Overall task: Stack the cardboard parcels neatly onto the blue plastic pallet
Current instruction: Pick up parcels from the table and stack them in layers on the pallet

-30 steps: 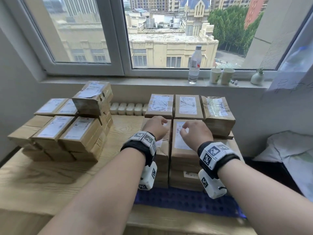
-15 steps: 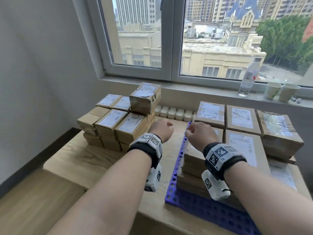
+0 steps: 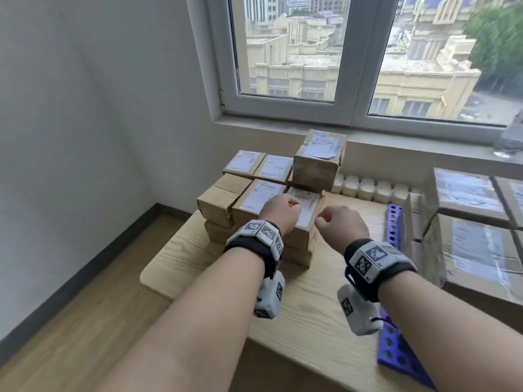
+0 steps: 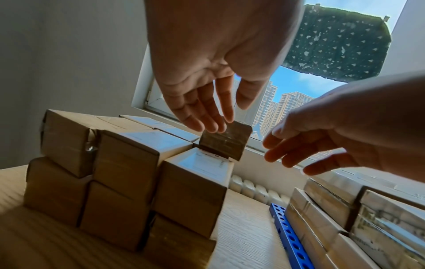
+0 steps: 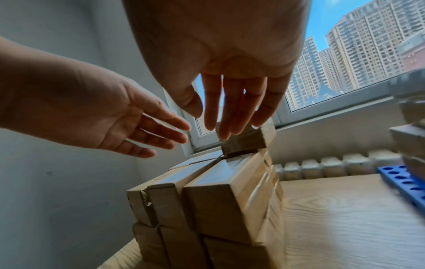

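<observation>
I see both forearms stretched forward over the wooden table point(image 3: 325, 321), palms facing down. My left hand point(image 3: 280, 212) hangs above the front right parcel point(image 3: 304, 213) of the unsorted pile point(image 3: 254, 199) at the left side of the table. In the left wrist view its fingers point(image 4: 202, 111) are loosely extended and point down, holding nothing and not touching the cardboard. My right hand point(image 3: 341, 224) is just beside that parcel's right edge, above bare table; its fingers point(image 5: 232, 109) are also relaxed and slightly spread, empty. The two hands are near each other but apart.

One parcel point(image 3: 318, 155) sits higher than the others, at the back of the pile near the window sill. Most parcels carry a white shipping label on top; the print is too small and blurred for me to read.

The blue plastic pallet point(image 3: 394, 222) lies at the right side of the table, already loaded with stacked parcels point(image 3: 478, 250) wrapped in clear tape. Each wrist wears a band with black and white square markers point(image 3: 370, 254).
</observation>
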`<act>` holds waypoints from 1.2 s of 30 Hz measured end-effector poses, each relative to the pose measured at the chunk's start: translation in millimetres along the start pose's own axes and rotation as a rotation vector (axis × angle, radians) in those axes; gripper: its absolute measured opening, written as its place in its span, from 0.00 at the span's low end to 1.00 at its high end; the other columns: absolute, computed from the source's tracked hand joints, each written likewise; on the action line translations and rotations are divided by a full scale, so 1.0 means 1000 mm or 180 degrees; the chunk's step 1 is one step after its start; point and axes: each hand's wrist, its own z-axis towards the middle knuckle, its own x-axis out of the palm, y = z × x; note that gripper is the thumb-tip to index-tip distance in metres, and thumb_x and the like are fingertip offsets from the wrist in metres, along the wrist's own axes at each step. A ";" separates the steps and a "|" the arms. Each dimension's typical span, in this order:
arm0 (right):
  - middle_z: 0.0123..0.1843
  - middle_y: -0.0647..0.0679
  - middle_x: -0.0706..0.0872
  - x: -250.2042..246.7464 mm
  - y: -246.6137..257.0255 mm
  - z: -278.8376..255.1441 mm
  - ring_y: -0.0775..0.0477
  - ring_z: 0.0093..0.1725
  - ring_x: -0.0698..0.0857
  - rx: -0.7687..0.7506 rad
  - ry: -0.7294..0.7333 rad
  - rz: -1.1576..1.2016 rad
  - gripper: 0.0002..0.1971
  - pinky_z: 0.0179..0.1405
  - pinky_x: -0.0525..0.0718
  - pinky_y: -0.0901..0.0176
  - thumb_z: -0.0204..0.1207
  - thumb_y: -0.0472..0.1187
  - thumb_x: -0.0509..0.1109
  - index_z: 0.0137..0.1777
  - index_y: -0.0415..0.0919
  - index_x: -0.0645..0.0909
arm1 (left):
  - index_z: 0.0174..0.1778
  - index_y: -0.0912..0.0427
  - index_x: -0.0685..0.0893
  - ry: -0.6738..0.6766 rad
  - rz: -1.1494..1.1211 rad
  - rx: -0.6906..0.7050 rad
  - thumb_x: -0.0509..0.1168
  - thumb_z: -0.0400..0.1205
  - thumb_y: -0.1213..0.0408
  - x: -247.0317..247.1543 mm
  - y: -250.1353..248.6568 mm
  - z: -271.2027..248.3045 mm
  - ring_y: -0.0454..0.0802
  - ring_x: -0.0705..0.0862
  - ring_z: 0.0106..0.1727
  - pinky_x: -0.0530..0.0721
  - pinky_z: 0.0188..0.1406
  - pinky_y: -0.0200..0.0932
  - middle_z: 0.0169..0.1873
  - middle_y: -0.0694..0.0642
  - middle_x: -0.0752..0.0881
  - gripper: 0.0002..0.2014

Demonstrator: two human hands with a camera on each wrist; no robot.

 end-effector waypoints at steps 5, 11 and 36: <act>0.49 0.50 0.88 0.012 0.021 0.020 0.47 0.48 0.84 0.0213 -0.0177 0.0257 0.11 0.48 0.82 0.54 0.77 0.45 0.62 0.51 0.48 0.86 | 0.66 0.55 0.83 -0.0110 -0.0199 0.0028 0.58 0.87 0.59 -0.019 0.017 0.023 0.53 0.82 0.65 0.77 0.61 0.43 0.64 0.54 0.85 0.15; 0.54 0.51 0.88 -0.006 0.027 0.055 0.49 0.53 0.84 0.0319 -0.0472 0.0406 0.14 0.53 0.82 0.55 0.80 0.46 0.63 0.62 0.45 0.82 | 0.70 0.57 0.80 -0.0265 -0.0578 0.0076 0.59 0.86 0.60 -0.028 0.006 0.060 0.52 0.82 0.64 0.77 0.58 0.42 0.65 0.54 0.84 0.17; 0.75 0.45 0.72 0.001 -0.043 0.215 0.35 0.68 0.77 0.1581 0.0174 0.2094 0.33 0.61 0.80 0.37 0.83 0.65 0.50 0.81 0.46 0.62 | 0.83 0.56 0.64 0.0175 -0.0716 -0.0277 0.57 0.86 0.52 0.014 -0.033 0.233 0.58 0.75 0.74 0.73 0.74 0.53 0.75 0.56 0.76 0.29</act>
